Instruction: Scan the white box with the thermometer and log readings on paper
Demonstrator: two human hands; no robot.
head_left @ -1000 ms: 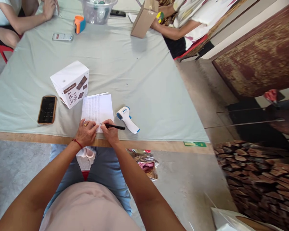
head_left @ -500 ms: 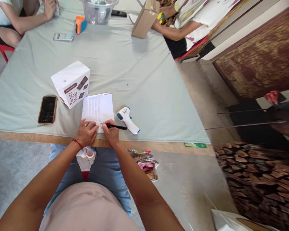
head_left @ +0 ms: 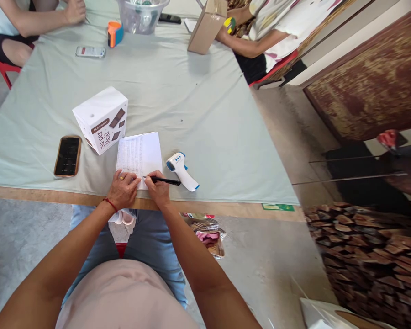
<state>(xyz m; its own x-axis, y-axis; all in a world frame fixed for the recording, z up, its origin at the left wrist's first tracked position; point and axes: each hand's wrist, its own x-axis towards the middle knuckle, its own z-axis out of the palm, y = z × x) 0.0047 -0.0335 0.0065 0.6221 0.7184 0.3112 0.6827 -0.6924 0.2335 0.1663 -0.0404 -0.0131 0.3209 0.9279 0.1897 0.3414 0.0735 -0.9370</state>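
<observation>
Near the table's front edge, my right hand is closed around a black pen, its tip at the lower part of a white paper. Rows of small handwriting cover the paper's left side. My left hand, with a ring and a red wrist cord, lies with its fingers flat on the paper's lower left corner. Just right of the paper is a white and blue infrared thermometer. A white box with brown print stands behind the paper's left corner, and a dark phone in a brown case lies farther left.
Across the cloth-covered table are a light phone, an orange and blue object, a clear plastic tub and a cardboard box. One person sits at far left, another at far right. Stacked firewood lies right.
The far-left person's hands have shifted slightly. The paper's top edge sits a little differently. My hands and the pen look almost unmoved.
</observation>
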